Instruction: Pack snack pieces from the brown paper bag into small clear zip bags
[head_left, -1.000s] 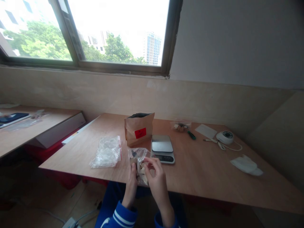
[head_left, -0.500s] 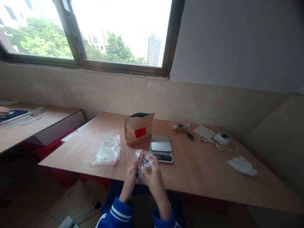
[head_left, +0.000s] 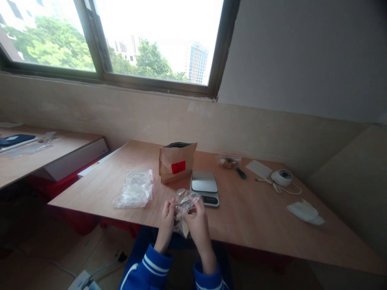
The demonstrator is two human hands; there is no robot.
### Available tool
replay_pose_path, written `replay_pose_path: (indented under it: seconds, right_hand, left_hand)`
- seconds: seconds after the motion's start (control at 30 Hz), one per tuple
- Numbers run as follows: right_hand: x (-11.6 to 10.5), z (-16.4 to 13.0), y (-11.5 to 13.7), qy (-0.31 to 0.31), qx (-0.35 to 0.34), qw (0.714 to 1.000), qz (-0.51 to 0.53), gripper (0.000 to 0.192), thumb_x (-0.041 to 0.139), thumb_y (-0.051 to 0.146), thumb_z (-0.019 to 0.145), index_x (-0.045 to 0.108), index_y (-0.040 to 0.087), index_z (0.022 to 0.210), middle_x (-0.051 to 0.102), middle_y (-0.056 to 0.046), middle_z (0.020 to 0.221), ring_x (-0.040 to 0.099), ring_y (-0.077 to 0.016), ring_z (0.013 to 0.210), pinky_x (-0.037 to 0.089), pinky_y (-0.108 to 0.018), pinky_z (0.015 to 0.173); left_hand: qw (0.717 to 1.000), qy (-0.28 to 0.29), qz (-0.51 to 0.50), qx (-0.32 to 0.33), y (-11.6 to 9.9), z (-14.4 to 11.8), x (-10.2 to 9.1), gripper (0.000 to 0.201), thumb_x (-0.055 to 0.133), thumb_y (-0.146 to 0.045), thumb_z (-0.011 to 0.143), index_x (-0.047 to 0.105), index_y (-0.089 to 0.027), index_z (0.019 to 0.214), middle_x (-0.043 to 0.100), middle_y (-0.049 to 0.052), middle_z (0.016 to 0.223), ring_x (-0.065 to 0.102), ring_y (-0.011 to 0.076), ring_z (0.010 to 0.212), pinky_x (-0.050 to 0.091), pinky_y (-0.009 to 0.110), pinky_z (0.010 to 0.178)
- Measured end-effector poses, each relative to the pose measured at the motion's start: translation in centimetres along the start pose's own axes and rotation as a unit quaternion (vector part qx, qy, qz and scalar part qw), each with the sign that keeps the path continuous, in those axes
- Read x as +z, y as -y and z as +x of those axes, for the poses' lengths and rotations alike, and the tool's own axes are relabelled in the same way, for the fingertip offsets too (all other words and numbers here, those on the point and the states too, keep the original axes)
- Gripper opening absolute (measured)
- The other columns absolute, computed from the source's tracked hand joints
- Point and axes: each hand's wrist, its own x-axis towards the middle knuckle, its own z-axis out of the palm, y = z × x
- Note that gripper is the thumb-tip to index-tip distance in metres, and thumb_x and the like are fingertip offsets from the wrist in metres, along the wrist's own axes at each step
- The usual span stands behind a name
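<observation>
Between my hands is a clear plastic bag [head_left: 182,219] with brownish pieces inside, held at the table's front edge. My left hand [head_left: 167,216] grips its left side, the thumb upright along it. My right hand [head_left: 197,219] pinches the plastic at the upper right. What the pieces are is too small to tell. Just beyond the bag lies a kitchen scale [head_left: 204,183] with a bare metal plate. A brown paper pouch [head_left: 169,163] with a red label stands with its top open, left of the scale.
A stack of clear zip bags [head_left: 134,189] lies to the left. Rightward are a filled zip bag [head_left: 228,162], a green-handled tool [head_left: 241,173], white paper [head_left: 259,169], a white dome camera [head_left: 281,177] with cable, and a crumpled white sheet [head_left: 305,212]. Another table [head_left: 69,147] stands at left.
The bag has tilted in my hands and its pieces sit lower, a pale one showing at the bottom. The other person's hand at far left has nearly left the view.
</observation>
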Motion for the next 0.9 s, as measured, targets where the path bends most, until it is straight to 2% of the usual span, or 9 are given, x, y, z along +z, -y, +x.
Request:
replay_pose_path:
  seconds: [0.2, 0.33, 0.43, 0.53, 0.7, 0.9]
  right_hand:
    - [0.1, 0.0, 0.3, -0.019, -0.012, 1.0, -0.005, 0.023, 0.068, 0.025, 0.073, 0.067, 0.017, 0.094, 0.063, -0.012, 0.106, 0.068, -0.0201, 0.08, 0.059, -0.03, 0.069]
    - [0.0, 0.1, 0.2, -0.014, 0.008, 1.0, 0.021, 0.025, 0.068, 0.027, 0.073, 0.067, 0.016, 0.096, 0.063, -0.013, 0.107, 0.067, -0.0241, 0.093, 0.059, -0.032, 0.074]
    - [0.1, 0.3, -0.1, 0.011, 0.026, 0.999, 0.042, 0.027, 0.068, 0.027, 0.073, 0.066, 0.015, 0.098, 0.064, -0.013, 0.108, 0.068, -0.0244, 0.091, 0.059, -0.033, 0.075]
    - [0.2, 0.3, -0.2, -0.007, 0.028, 0.999, 0.041, 0.024, 0.066, 0.027, 0.075, 0.066, 0.015, 0.096, 0.064, -0.013, 0.107, 0.068, -0.0217, 0.085, 0.058, -0.031, 0.073]
    - [0.4, 0.2, -0.1, -0.059, 0.02, 0.998, 0.032, 0.018, 0.066, 0.029, 0.073, 0.065, 0.016, 0.086, 0.063, -0.009, 0.095, 0.067, -0.02, 0.079, 0.058, -0.032, 0.074]
    - [0.0, 0.2, -0.1, -0.063, 0.019, 0.998, 0.0, 0.011, 0.065, 0.027, 0.075, 0.062, 0.017, 0.078, 0.061, -0.007, 0.089, 0.066, -0.0192, 0.077, 0.057, -0.032, 0.072]
  left_hand:
    - [0.999, 0.021, 0.022, 0.028, 0.5, -0.1, -0.2, 0.047, 0.062, -0.063, 0.071, 0.055, -0.017, 0.066, 0.054, -0.002, 0.062, 0.05, 0.0115, 0.061, 0.043, 0.022, 0.06]
    - [0.998, 0.043, 0.045, 0.021, 0.4, -0.1, -0.7, 0.047, 0.062, -0.062, 0.072, 0.048, -0.018, 0.063, 0.041, -0.007, 0.051, 0.038, 0.0072, 0.045, 0.033, 0.02, 0.045]
    - [0.998, 0.05, 0.043, 0.008, 0.3, -0.1, -0.5, 0.048, 0.064, -0.063, 0.07, 0.047, -0.019, 0.064, 0.036, -0.009, 0.048, 0.032, 0.0057, 0.039, 0.026, 0.019, 0.04]
    - [1.0, 0.016, 0.017, -0.012, 0.3, -0.3, 0.0, 0.049, 0.065, -0.064, 0.067, 0.05, -0.018, 0.065, 0.041, -0.008, 0.049, 0.036, 0.0061, 0.042, 0.03, 0.019, 0.042]
    - [0.997, -0.024, -0.054, -0.049, 1.1, -0.5, 0.6, 0.047, 0.067, -0.061, 0.067, 0.058, -0.016, 0.077, 0.058, -0.002, 0.065, 0.056, 0.013, 0.062, 0.045, 0.024, 0.059]
    - [0.996, -0.065, -0.041, -0.054, 2.4, -0.2, 0.4, 0.054, 0.064, -0.066, 0.067, 0.058, -0.016, 0.087, 0.063, 0.002, 0.078, 0.061, 0.0189, 0.077, 0.048, 0.03, 0.072]
